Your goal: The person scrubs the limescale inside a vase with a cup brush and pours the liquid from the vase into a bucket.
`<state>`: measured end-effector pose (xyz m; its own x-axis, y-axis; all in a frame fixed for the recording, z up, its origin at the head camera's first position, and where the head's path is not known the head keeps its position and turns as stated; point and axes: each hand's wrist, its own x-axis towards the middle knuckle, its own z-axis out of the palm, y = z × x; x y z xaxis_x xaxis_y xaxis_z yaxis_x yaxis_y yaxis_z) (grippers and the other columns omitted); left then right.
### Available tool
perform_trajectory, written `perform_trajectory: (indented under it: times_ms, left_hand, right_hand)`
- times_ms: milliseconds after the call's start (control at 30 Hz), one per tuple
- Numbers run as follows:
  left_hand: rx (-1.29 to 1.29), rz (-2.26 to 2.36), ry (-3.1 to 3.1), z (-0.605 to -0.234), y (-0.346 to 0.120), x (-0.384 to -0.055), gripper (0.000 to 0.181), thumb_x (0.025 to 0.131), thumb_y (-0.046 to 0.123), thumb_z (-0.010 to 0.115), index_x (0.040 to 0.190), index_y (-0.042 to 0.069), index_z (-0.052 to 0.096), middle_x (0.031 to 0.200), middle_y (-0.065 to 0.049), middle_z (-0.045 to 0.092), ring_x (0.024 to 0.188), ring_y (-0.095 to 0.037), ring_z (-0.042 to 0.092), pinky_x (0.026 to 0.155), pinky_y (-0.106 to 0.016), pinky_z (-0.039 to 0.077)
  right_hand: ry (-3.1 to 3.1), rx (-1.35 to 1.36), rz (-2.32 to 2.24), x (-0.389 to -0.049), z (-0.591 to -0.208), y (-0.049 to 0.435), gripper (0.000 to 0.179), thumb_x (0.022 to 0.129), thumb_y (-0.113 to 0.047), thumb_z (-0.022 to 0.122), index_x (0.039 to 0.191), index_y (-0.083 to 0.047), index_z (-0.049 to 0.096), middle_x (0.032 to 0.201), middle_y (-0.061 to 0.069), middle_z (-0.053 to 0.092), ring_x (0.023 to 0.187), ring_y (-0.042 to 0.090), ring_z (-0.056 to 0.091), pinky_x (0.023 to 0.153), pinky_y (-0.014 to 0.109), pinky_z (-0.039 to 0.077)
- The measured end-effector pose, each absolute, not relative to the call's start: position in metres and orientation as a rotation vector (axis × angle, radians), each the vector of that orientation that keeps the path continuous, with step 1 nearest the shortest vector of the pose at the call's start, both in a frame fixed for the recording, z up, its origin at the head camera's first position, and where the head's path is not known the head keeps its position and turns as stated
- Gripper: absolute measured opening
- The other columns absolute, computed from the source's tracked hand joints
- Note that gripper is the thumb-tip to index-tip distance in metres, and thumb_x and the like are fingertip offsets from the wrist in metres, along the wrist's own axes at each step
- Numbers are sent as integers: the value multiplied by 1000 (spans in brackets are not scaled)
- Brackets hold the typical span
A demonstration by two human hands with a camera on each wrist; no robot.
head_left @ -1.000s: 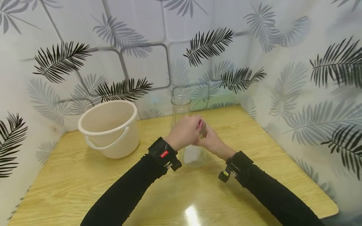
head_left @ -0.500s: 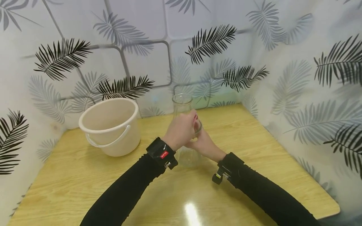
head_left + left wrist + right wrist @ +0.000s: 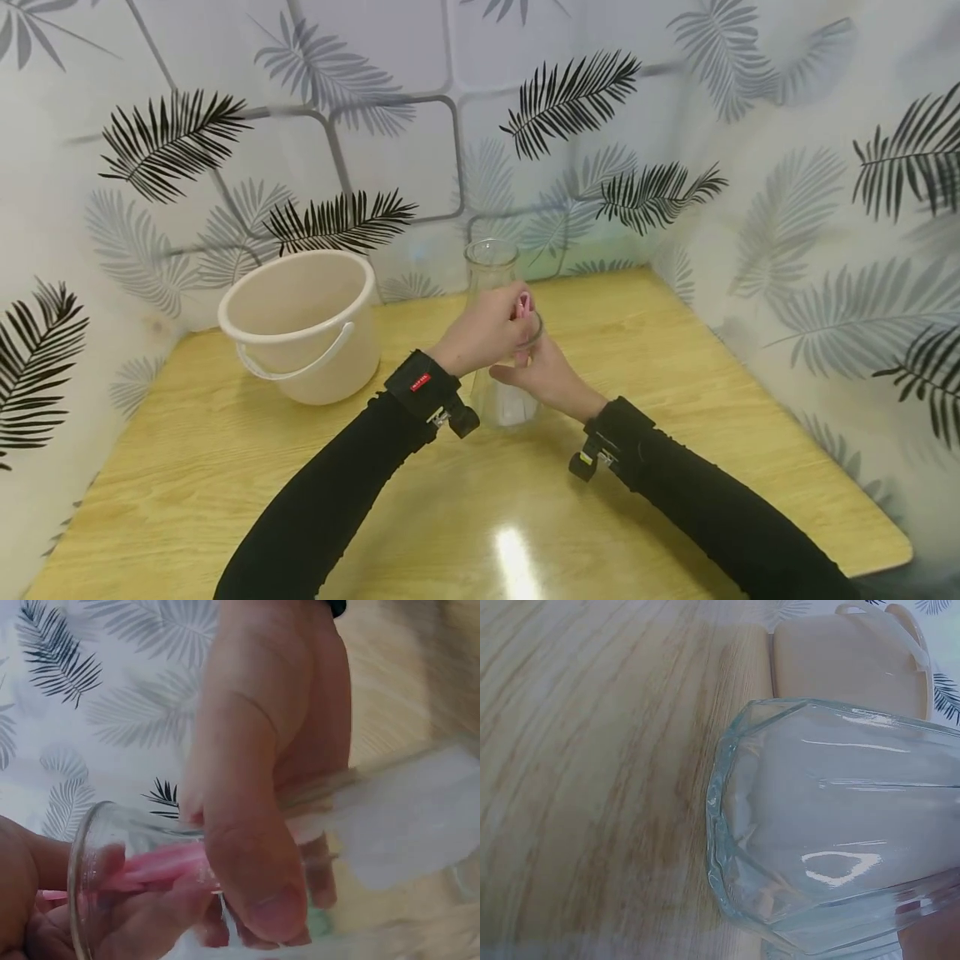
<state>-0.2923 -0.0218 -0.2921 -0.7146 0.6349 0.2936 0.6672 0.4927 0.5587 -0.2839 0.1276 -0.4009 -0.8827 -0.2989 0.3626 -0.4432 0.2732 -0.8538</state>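
Note:
My right hand point(image 3: 551, 383) grips a clear glass vase point(image 3: 840, 795) around its upper body, thumb pressed on the side. Its round rim tops the glass in the left wrist view, and its thick faceted base shows in the right wrist view. My left hand point(image 3: 487, 329) holds a pink cloth point(image 3: 172, 862) at the mouth. Part of the cloth is inside the glass, along with fingers seen through the wall. Behind both hands a second clear glass vase point(image 3: 491, 275) stands upright, its lower part mostly hidden. The hands overlap, so the left fingertips are hidden in the head view.
A cream plastic bucket point(image 3: 330, 350) with a white handle stands at the back left of the wooden table point(image 3: 675, 375). Leaf-patterned sheeting point(image 3: 397, 167) rises behind the table and along its sides.
The hands turn and shift slightly around the held vase's mouth, and more of the pink cloth now shows above the rim. The view has tilted a little; the bucket has stayed in place.

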Motion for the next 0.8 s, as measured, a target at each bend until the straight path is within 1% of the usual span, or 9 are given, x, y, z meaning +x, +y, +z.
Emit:
perform_trajectory:
  times_ms: [33, 133, 233, 333, 500, 600, 633, 733, 800]
  left_hand:
    - [-1164, -1078, -2661, -292, -22, -292, 3, 99, 11, 56, 98, 9, 54, 71, 0, 56, 63, -11, 55, 62, -25, 41]
    - [-1191, -1058, -2599, -294, -23, -293, 4, 99, 8, 57, 96, 8, 55, 75, -1, 50, 67, -13, 48, 64, -25, 38]
    - [-1230, -897, -2540, -299, -22, -293, 11, 99, 5, 57, 89, 9, 54, 74, 0, 47, 68, -13, 47, 65, -25, 38]
    - [-1256, -708, -2515, -302, -21, -294, 15, 100, 3, 55, 86, 8, 53, 73, -1, 47, 68, -13, 48, 66, -25, 39]
    - [-1259, -543, -2607, -293, -21, -291, 11, 99, 1, 53, 90, 7, 58, 80, -3, 60, 72, -15, 59, 69, -26, 49]
    - [-1243, -513, -2686, -286, -23, -287, 12, 99, 1, 53, 90, 6, 59, 83, -4, 63, 74, -15, 60, 71, -27, 51]
    - [-1237, -524, -2707, -284, -24, -286, 13, 99, 1, 53, 89, 6, 59, 81, -3, 62, 72, -14, 57, 70, -25, 50]
    - [-1237, -669, -2755, -278, -27, -283, 20, 101, 4, 51, 81, 7, 53, 73, -1, 47, 63, -12, 42, 65, -24, 40]
    - [-1237, -811, -2761, -275, -28, -283, 24, 103, 8, 49, 79, 5, 53, 70, 0, 42, 60, -11, 38, 63, -24, 36]
  right_hand:
    - [-2395, 706, 1696, -283, -401, 128, 91, 90, -16, 76, 160, -23, 19, 158, 1, 38, 142, 25, 40, 118, 47, 33]
    - [-2377, 713, 1733, -283, -400, 129, 79, 90, -17, 75, 154, -24, 30, 150, 0, 44, 135, 25, 44, 114, 49, 36]
    - [-2357, 735, 1729, -284, -400, 128, 67, 91, -16, 75, 146, -23, 38, 143, 1, 46, 130, 23, 45, 109, 51, 38]
    - [-2349, 756, 1698, -285, -399, 127, 58, 91, -15, 75, 138, -21, 41, 137, 1, 48, 126, 22, 46, 106, 50, 39]
    - [-2340, 740, 1692, -286, -401, 126, 62, 89, -15, 76, 140, -22, 41, 136, 0, 50, 123, 20, 48, 104, 49, 40]
    - [-2336, 752, 1706, -286, -403, 126, 66, 89, -14, 77, 144, -22, 41, 139, 0, 50, 124, 21, 49, 103, 48, 41]
    - [-2337, 758, 1704, -285, -403, 126, 69, 89, -13, 77, 146, -23, 39, 141, 0, 50, 125, 21, 49, 102, 48, 41]
    - [-2344, 787, 1692, -286, -403, 127, 73, 90, -14, 75, 149, -25, 35, 144, -1, 47, 126, 22, 48, 103, 49, 42]
    - [-2353, 786, 1678, -286, -402, 128, 79, 89, -15, 75, 153, -28, 30, 147, -2, 44, 127, 21, 46, 104, 49, 41]
